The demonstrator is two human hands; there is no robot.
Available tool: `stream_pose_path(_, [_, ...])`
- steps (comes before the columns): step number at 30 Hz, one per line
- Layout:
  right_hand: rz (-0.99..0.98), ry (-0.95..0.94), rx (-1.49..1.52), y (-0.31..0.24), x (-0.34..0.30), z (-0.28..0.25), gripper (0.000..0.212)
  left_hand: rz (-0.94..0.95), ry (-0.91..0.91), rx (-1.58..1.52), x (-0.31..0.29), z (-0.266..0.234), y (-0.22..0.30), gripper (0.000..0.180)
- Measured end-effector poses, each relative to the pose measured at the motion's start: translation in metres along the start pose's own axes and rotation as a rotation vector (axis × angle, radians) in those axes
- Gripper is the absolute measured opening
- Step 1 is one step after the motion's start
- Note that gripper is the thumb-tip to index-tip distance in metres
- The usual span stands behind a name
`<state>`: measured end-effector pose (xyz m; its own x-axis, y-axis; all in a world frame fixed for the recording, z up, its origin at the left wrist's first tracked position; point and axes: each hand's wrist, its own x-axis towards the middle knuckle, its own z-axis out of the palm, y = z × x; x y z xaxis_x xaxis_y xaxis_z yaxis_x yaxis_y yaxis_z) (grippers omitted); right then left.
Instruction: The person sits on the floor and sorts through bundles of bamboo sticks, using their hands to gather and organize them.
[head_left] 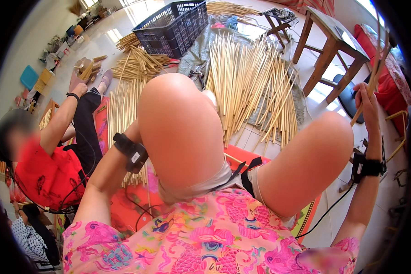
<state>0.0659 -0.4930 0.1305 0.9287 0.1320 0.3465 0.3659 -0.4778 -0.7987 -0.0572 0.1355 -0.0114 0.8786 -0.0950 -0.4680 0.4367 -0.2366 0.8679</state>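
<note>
My right hand (pixel 367 104) is raised at the far right, its fingers closed round a few long thin sticks (pixel 377 68) that slant up past the frame's edge. My left forearm (pixel 105 176), with a black band and box at the wrist, reaches behind my left knee, which hides the fingers. On the floor beyond my knees lies a wide spread of pale thin sticks (pixel 242 82). More sticks (pixel 122 107) lie to the left of my left knee, near that forearm.
A dark plastic crate (pixel 171 29) stands at the back beside bundled sticks (pixel 139 64). A wooden stool (pixel 331 50) is at the right. To my left sits a person in red (pixel 50 171), one hand (pixel 79 89) near a bundle. A cable (pixel 326 219) runs from my right wrist.
</note>
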Motion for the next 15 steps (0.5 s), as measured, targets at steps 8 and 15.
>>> stream_pose_path(8, [-0.047, -0.271, -0.06, 0.0, 0.05, 0.09, 0.03, -0.132, 0.216, 0.113, -0.024, -0.035, -0.093, 0.034])
stream_pose_path(15, [0.03, -0.385, -0.047, 0.004, 0.106, 0.098, 0.028, -0.297, 0.613, 0.351, -0.138, -0.031, -0.216, 0.033])
